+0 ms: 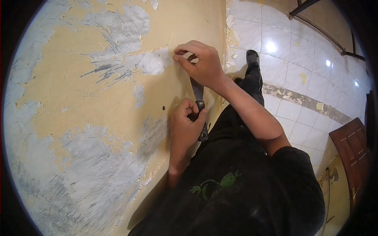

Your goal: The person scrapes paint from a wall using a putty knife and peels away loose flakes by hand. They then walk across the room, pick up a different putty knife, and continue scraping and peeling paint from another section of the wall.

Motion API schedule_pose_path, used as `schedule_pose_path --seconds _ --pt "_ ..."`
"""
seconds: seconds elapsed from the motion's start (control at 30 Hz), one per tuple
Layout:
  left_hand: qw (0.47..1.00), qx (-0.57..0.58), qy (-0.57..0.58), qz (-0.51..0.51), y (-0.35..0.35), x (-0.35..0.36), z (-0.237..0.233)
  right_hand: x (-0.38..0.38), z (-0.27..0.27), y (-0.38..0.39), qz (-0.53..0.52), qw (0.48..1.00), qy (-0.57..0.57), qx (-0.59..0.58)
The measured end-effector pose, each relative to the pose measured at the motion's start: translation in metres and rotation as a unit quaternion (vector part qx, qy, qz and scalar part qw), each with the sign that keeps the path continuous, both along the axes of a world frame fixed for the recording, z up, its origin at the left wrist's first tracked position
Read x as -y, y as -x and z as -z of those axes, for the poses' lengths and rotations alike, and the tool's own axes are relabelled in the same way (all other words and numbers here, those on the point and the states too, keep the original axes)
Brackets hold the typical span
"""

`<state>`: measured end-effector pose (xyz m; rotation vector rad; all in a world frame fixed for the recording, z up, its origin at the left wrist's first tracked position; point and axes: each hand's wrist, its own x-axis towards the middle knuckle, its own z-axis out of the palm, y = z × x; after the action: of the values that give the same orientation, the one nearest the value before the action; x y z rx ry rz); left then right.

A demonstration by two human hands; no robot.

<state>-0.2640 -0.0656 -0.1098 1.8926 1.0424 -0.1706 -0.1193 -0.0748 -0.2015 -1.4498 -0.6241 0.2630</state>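
A putty knife (198,91) with a dark metal blade and black handle is in my left hand (185,121), whose fingers are closed round the handle close to the wall. Its blade points up toward my right hand (202,63), and the far end of the blade is hidden behind that hand. The thumb and forefinger of my right hand are brought together in a pinch at the edge of a bare grey patch (155,63) on the wall. Whatever lies between those fingertips is too small to make out. Yellow paint (90,82) surrounds the scraped patches.
A white tiled floor (275,43) with scattered paint flakes (287,95) lies to the right. A dark metal rail (319,29) stands at the upper right, and a brown panelled door (352,147) at the far right. A small dark hole (163,107) marks the wall.
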Motion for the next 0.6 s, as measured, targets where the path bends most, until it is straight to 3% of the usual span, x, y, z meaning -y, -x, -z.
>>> schedule_pose_path --seconds 0.27,0.43,0.6 --pt "1.0 -0.029 0.005 0.004 -0.003 0.0 -0.005 0.0 0.0 0.001 -0.005 1.0 -0.018 0.011" --pt "0.999 -0.026 0.021 0.004 0.0 -0.002 -0.002 -0.007 0.006 0.005 -0.004 0.992 -0.09 -0.093" --pt "0.999 -0.026 0.02 0.013 0.003 -0.004 0.003 -0.01 0.012 0.009 0.005 0.99 -0.105 -0.092"
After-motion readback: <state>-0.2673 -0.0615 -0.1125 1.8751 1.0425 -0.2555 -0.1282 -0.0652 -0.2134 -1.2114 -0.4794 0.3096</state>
